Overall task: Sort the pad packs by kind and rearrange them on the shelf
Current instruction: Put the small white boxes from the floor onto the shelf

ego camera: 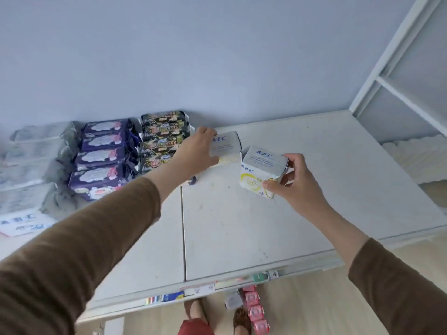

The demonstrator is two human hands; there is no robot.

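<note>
My left hand [197, 151] grips a white ABC pad pack [227, 147] near the back of the white shelf [242, 226], right beside a row of black-and-gold packs [160, 141]. My right hand [294, 180] holds a second white and yellow ABC pack [262, 170] just above the shelf, to the right of the first. Left of the black row stands a row of purple packs [101, 155]. Further left lie grey-white packs [26, 170], with a flat white ABC pack [23, 222] at the front left.
A grey wall closes the back of the shelf. A white shelf frame [387, 68] rises at the right. Price labels [200, 290] line the front edge. On the floor below lie pink packs [255, 310], beside my feet.
</note>
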